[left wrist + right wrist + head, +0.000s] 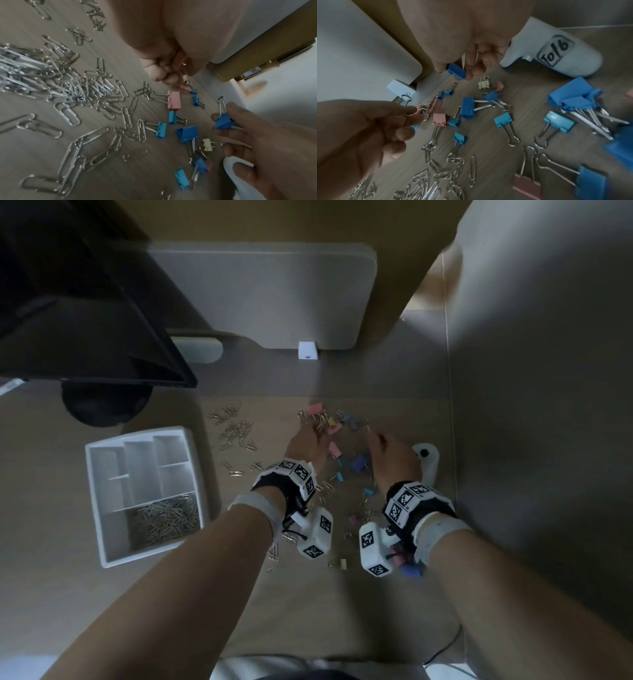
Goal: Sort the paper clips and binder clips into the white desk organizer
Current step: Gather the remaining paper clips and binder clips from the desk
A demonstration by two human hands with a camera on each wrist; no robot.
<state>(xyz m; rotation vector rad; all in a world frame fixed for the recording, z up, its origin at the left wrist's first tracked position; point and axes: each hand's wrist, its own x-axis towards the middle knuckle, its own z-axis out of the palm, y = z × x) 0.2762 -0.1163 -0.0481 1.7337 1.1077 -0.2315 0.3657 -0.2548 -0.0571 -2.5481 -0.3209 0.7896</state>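
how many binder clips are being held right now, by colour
blue binder clip, in the right hand grip: 1
pink binder clip, in the left hand grip: 1
total: 2

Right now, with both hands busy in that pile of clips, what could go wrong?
The left hand pinches a pink binder clip whose wire loops seem tangled with others, so extras might lift along. The right hand holds a blue binder clip only at the fingertips; it could slip. The white desk organizer sits off to the left, so clips may drop on the way.
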